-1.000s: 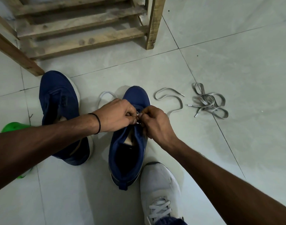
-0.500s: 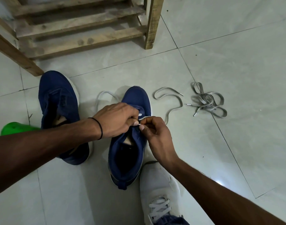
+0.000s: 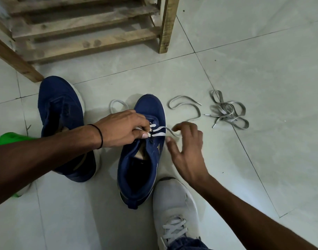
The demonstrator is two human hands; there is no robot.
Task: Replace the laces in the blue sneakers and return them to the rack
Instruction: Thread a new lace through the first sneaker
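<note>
tiled floor (image 3: 262, 60) | unlaced blue sneaker (image 3: 60, 105) | part-laced blue sneaker (image 3: 151, 109) | tangled grey laces (image 3: 226, 112) | wooden rack (image 3: 168, 24)

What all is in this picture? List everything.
Slatted wooden shoe rack: one, brown, top left.
Fabric sneakers: two, dark blue, floor below rack; middle sneaker partly laced.
Flat lace: one, pale grey, threaded in middle sneaker, ends trailing.
Tangled lace bundle: one, grey, floor at right.
Plastic-looking object: one, bright green, left edge, mostly hidden.
Laced sneaker: one, whitish, bottom centre, worn.
Tiled floor: pale grey.
Left hand: one, black wristband, pinches flat lace.
Right hand: one, open, beside middle sneaker.
</note>
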